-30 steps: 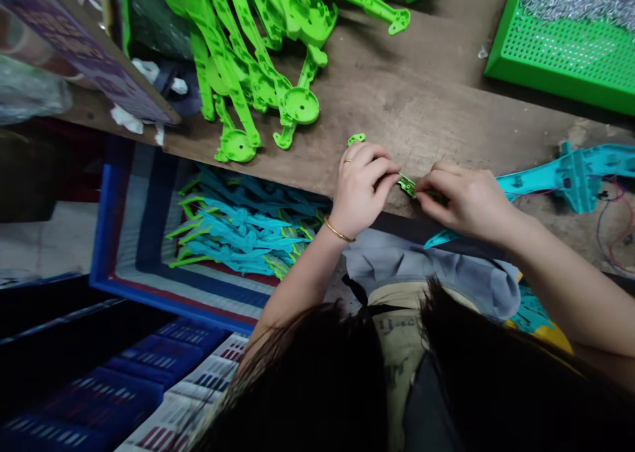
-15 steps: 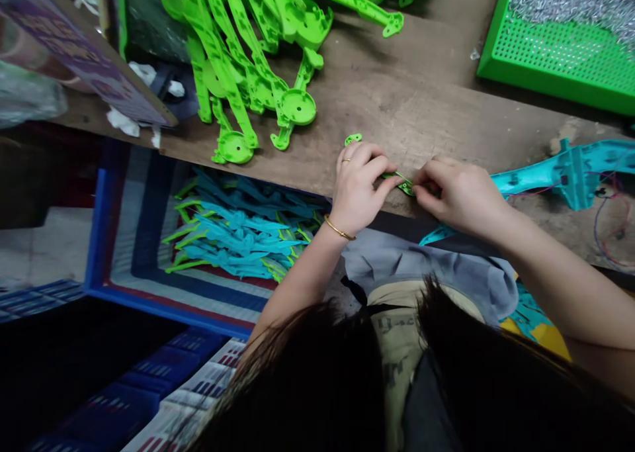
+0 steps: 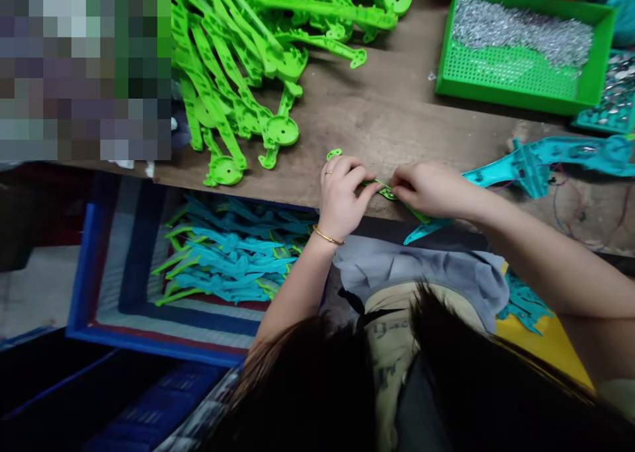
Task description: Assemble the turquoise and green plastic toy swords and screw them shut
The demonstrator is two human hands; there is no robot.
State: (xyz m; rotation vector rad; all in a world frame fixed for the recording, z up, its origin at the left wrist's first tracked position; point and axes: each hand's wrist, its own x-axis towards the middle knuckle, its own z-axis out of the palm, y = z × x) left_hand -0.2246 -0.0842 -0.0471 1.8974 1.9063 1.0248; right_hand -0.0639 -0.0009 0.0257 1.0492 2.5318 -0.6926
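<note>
My left hand (image 3: 346, 190), with a ring and a gold bangle, is closed over a narrow green plastic part (image 3: 387, 193) at the table's near edge. One end of that part shows beyond the knuckles. My right hand (image 3: 429, 188) is in a pinch at the part's other end, right beside my left thumb. What its fingertips hold is too small and hidden to make out. A long turquoise plastic piece (image 3: 489, 173) lies on the table, passing behind my right wrist. Its pointed tip sticks out below that hand.
Long green plastic parts (image 3: 282, 131) are piled at the back left. A green basket (image 3: 510, 101) of small silvery pieces stands at the back right, with thin wires (image 3: 570, 210) nearer. Below the table edge, a blue-rimmed crate (image 3: 153, 351) holds turquoise and green pieces.
The view has shifted, so more of the green basket shows at the right. Both hands stay together at the green part, with only slight finger movement.
</note>
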